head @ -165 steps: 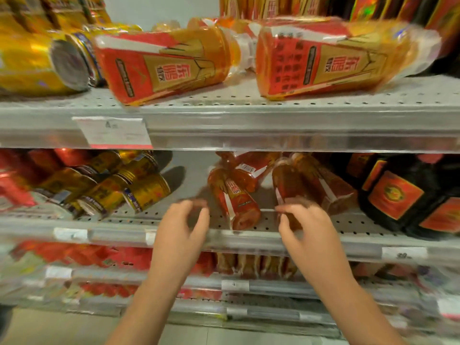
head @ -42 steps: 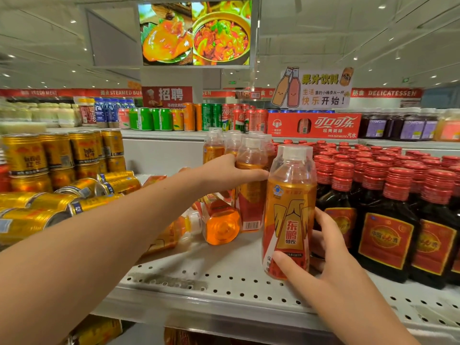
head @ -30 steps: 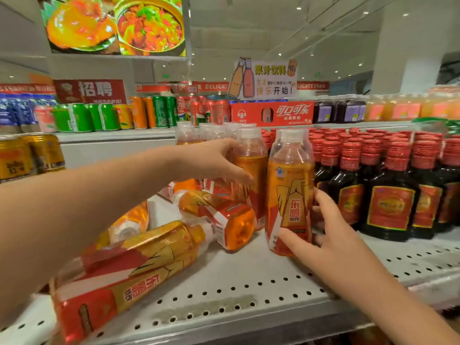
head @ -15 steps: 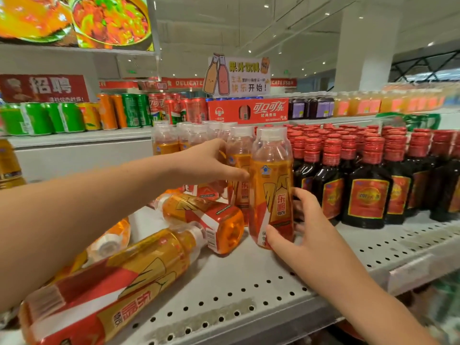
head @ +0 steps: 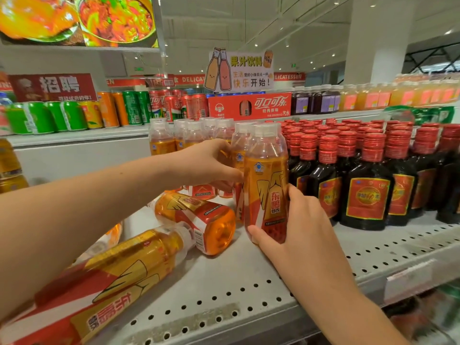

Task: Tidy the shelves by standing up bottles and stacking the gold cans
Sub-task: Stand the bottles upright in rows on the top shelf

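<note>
An orange drink bottle (head: 266,175) with a white cap stands upright on the grey perforated shelf (head: 249,290); my right hand (head: 291,232) grips its lower part from the right. My left hand (head: 211,165) reaches across and holds a second upright orange bottle (head: 237,150) just behind the first. Two more orange bottles lie on their sides: one (head: 196,219) left of the upright pair, another (head: 99,287) at the near left under my forearm. Gold cans (head: 8,168) show at the far left edge.
Dark bottles with red caps (head: 366,175) stand in rows right of the orange ones. More upright orange bottles (head: 164,138) stand at the back. A far shelf carries green, orange and red cans (head: 129,110). A price tag (head: 410,280) hangs on the shelf's front edge.
From the lower shelf my hands came up to this one. Over the last second both hands keep their grips on the two upright bottles; the view has shifted rightward and closer.
</note>
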The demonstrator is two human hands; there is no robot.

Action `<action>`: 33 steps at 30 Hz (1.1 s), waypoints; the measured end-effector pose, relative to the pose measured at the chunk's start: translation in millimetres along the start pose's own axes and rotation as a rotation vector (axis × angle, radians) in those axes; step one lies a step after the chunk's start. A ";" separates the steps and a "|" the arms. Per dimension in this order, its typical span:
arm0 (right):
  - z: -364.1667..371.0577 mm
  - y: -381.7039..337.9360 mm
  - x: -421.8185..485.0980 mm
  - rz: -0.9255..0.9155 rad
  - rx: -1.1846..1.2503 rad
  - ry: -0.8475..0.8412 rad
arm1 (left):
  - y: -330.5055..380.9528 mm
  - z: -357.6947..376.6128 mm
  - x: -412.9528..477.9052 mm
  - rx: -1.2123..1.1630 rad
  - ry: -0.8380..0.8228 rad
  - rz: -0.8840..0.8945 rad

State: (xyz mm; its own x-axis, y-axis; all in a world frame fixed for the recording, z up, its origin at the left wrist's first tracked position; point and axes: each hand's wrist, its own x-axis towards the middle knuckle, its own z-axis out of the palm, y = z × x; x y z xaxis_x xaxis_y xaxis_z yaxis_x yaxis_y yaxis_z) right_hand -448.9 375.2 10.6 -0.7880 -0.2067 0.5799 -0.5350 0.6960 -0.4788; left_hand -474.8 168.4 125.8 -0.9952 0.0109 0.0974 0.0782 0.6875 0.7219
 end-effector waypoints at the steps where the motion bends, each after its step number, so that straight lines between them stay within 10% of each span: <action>1: -1.6 -1.0 -1.0 -0.008 -0.035 0.003 | 0.4 -1.2 -1.8 0.000 -0.010 -0.004; 18: 13.5 -72.1 -11.3 -0.507 0.228 -0.097 | -19.5 -21.7 -184.2 0.934 0.166 -0.190; 26: 39.9 -113.9 49.0 -0.388 0.032 -0.379 | -23.2 -9.5 -210.7 0.860 0.029 -0.375; 33: 48.1 -124.4 69.6 -0.260 -0.174 -0.563 | -39.5 0.3 -223.4 0.705 0.289 -0.329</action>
State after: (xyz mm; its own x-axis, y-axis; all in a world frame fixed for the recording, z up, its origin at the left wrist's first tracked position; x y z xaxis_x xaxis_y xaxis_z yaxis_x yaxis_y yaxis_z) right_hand -451.8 241.2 78.8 -0.7037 -0.6800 0.2057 -0.7102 0.6660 -0.2281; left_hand -255.6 139.0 75.3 -0.8988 -0.3913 0.1977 -0.3655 0.9178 0.1548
